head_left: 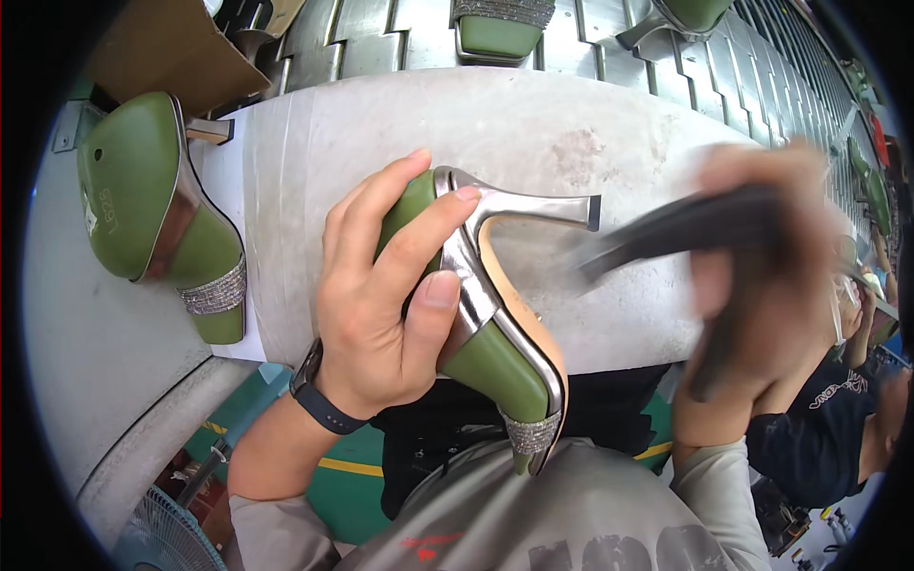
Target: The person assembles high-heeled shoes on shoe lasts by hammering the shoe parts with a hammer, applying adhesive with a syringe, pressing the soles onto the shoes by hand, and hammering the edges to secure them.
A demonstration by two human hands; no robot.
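Observation:
My left hand (pixel 386 295) grips a green high-heeled shoe (pixel 495 357) around its heel end, sole turned up, with the silver heel (pixel 538 205) pointing right over the grey worktable (pixel 552 133). The shoe's glittery silver strap hangs near my lap. My right hand (pixel 762 285) is blurred with motion and is closed around a dark, long tool (pixel 685 228) whose tip lies close to the shoe's heel. What kind of tool it is cannot be made out.
A second green shoe (pixel 167 214) lies on its side at the table's left. More green shoes (pixel 500 33) ride on the metal conveyor behind the table. A cardboard box (pixel 171 48) stands at the far left. A fan (pixel 167 538) stands below; another person (pixel 838 419) sits right.

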